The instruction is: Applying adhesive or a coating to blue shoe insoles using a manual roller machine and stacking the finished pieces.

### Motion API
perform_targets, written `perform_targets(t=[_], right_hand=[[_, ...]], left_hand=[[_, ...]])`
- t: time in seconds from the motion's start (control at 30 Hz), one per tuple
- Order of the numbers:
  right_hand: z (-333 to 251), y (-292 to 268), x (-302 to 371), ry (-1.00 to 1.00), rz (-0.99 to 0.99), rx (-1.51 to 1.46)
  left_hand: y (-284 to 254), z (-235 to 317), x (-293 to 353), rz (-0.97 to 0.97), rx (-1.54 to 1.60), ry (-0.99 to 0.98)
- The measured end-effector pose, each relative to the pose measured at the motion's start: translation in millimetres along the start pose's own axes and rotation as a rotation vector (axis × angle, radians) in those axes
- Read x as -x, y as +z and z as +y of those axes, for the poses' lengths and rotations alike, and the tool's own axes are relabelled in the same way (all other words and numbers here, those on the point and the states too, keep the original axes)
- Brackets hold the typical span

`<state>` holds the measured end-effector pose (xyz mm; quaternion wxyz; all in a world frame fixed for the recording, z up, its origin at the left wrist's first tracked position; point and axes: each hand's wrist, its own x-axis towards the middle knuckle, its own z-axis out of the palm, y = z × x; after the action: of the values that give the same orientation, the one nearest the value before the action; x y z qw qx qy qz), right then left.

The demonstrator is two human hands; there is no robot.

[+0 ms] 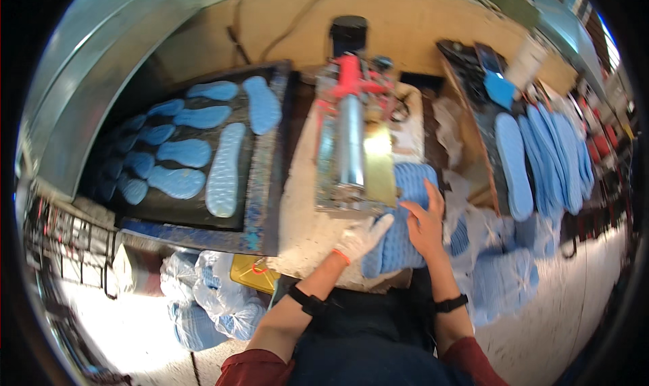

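A stack of blue textured shoe insoles [399, 247] lies at the near right of the worktable, partly under my hands. My left hand [364, 237], in a white glove with an orange band at the wrist, rests against the stack's left edge with its visible fingers stretched out; some fingers are hidden. Bare and spread, the fingers of my right hand [426, 222] are over the stack's right side, thumb apart from forefinger. Just beyond, a press-like machine [350, 139] with a shiny metal cylinder and red top stands on the table.
At left, a dark tray [260, 183] holds several blue insoles laid flat. More insoles [514, 166] stand in a row on a slanted board at right. Plastic bags [220, 295] of blue insoles lie below on the left, beside a yellow container [253, 272]; other bags [500, 278] lie right.
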<state>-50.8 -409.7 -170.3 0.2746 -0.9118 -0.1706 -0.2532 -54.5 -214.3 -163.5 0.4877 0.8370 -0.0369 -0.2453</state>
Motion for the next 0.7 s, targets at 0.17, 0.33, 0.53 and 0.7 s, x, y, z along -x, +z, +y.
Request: perform_targets(t=[0.17,0.33,0.53,0.7], right_hand=[[-33.7,11.3,-11.1,0.094,-0.181,0.104],[-20.6,9.6,-4.6,0.078,-0.275,0.165],[-10.8,-3.7,6.9,0.193,-0.122,0.087],[16.3,-1.0,22.5,0.358,-0.088,-0.011]], left_hand=[[-3.7,-23.4,11.5,0.217,0.111,0.371],[-31.2,-14.3,40.2,0.257,-0.095,0.352],[-136.0,-1.5,102.1,1.014,-0.132,0.308],[-231.3,15.4,44.9,1.068,-0.387,0.01]])
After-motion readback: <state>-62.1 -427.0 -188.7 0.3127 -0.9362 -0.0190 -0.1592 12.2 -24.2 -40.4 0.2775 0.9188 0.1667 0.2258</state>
